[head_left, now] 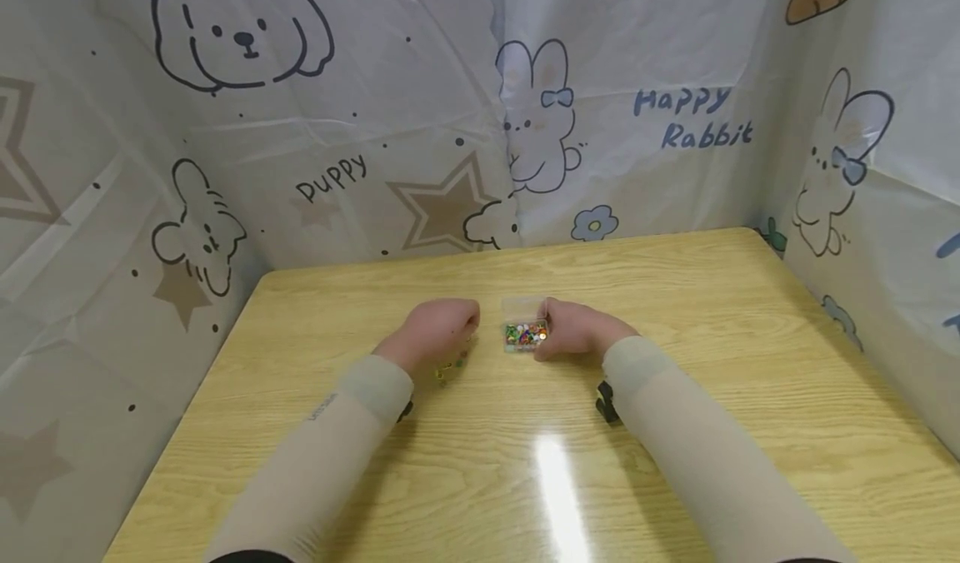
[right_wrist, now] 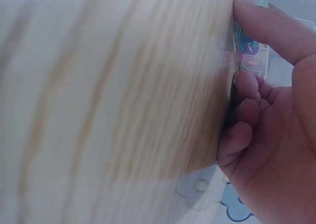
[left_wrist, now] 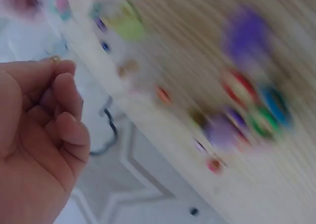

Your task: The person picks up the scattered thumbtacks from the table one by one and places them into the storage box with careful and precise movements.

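Observation:
A small clear plastic box (head_left: 512, 348) full of mixed, brightly coloured little pieces stands on the table with its see-through lid (head_left: 522, 305) raised at the back. My right hand (head_left: 576, 330) grips the box by its right side, thumb on the near side; in the right wrist view the thumb (right_wrist: 269, 24) lies along the box wall. To the left of the box, my left hand (head_left: 438, 327) hovers close over the table. Between its thumb and forefinger it pinches a tiny gold-coloured piece (left_wrist: 55, 59), mostly hidden by the fingertips. The other fingers are curled in.
Several loose coloured pieces (head_left: 444, 372) lie on the wooden table (head_left: 480, 480) below the left wrist. Up close they look blurred, among them a purple one (left_wrist: 247, 36) and a green ring (left_wrist: 264, 123). A printed cloth (head_left: 420, 72) walls the table's back and sides.

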`<action>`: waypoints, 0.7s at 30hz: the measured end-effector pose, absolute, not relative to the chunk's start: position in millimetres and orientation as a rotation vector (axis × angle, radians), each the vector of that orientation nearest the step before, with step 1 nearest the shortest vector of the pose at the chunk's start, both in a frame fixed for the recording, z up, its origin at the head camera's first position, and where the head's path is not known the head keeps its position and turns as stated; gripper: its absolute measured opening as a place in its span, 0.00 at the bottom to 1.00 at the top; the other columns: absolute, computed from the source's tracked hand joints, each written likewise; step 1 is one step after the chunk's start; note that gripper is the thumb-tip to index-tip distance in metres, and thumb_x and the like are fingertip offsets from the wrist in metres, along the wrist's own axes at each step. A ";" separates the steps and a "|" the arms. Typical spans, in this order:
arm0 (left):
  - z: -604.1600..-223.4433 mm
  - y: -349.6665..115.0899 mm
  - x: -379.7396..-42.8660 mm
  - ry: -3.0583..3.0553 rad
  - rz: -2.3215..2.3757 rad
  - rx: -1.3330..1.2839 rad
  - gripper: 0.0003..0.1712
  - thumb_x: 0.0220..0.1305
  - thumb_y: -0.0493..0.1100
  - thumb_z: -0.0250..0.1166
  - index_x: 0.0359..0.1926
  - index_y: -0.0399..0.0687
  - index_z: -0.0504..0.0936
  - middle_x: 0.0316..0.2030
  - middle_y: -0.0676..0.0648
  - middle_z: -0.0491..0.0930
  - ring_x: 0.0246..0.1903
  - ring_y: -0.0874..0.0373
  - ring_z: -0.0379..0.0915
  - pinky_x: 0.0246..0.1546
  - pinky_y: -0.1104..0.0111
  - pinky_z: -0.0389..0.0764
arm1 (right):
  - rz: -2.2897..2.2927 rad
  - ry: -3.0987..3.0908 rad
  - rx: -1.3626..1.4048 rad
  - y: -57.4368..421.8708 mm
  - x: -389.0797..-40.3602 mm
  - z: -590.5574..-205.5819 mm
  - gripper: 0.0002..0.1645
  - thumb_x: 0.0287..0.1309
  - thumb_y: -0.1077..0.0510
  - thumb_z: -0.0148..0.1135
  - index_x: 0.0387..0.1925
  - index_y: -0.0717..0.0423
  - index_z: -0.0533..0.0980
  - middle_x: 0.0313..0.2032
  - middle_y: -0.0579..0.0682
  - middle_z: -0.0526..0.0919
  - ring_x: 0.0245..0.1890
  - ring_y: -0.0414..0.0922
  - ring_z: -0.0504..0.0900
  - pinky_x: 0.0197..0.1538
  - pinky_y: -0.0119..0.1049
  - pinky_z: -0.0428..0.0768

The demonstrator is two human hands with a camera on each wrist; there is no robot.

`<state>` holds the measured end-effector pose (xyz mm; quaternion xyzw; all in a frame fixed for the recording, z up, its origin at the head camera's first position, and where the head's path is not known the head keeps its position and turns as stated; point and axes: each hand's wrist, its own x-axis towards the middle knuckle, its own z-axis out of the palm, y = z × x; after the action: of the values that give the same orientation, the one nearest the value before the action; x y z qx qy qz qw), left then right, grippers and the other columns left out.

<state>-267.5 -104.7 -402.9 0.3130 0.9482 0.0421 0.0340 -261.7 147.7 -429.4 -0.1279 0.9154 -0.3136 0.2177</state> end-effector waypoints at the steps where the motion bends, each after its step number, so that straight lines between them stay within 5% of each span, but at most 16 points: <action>1: -402.7 -97.8 -266.4 2.917 0.112 0.992 0.11 0.70 0.40 0.49 0.30 0.55 0.73 0.24 0.56 0.73 0.23 0.63 0.66 0.26 0.69 0.71 | -0.866 2.537 -0.359 147.8 -262.0 -429.5 0.32 0.41 0.51 0.76 0.45 0.52 0.66 0.41 0.49 0.76 0.36 0.45 0.72 0.42 0.40 0.72; 12: -407.6 -50.8 -260.9 2.926 -0.125 1.220 0.05 0.68 0.43 0.57 0.33 0.54 0.76 0.28 0.57 0.76 0.22 0.64 0.68 0.23 0.67 0.76 | -0.830 2.569 -0.386 147.8 -262.4 -430.4 0.31 0.40 0.49 0.75 0.42 0.52 0.66 0.34 0.50 0.74 0.34 0.46 0.70 0.39 0.41 0.70; 21: -412.7 -45.0 -258.8 2.891 -0.142 1.146 0.06 0.67 0.40 0.55 0.33 0.52 0.76 0.28 0.55 0.75 0.24 0.62 0.68 0.25 0.64 0.77 | -0.849 2.559 -0.377 148.9 -261.3 -429.0 0.31 0.41 0.51 0.75 0.43 0.53 0.67 0.37 0.50 0.75 0.35 0.46 0.71 0.41 0.41 0.71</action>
<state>-258.8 -45.0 -412.7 0.3681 0.9285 -0.0457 0.0145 -261.3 148.9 -429.0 -0.1354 0.9194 -0.3050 0.2082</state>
